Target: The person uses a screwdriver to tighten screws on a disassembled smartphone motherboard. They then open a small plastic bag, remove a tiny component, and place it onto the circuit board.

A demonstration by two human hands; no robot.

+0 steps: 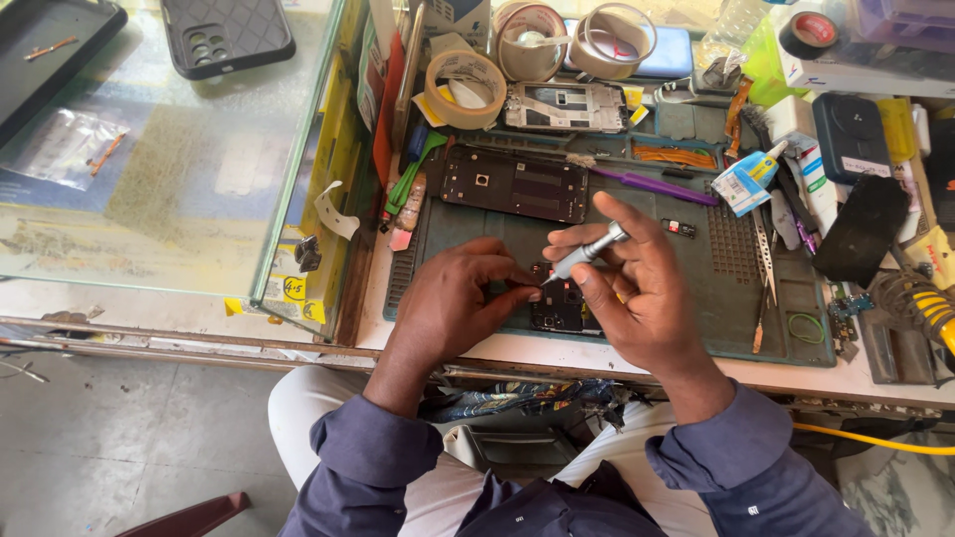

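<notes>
On the green repair mat, your right hand grips the precision screwdriver, your left hand pinches the opened phone; you're working screws, so keep the tip seated squarely

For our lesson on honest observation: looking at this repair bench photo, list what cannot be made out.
Head view only:
- Screwdriver tip and the screw: too small, hidden by the right hand.
- Opened phone: mostly covered by the left hand and the right hand.
- Yellow cable: cut off at the right edge.
</notes>
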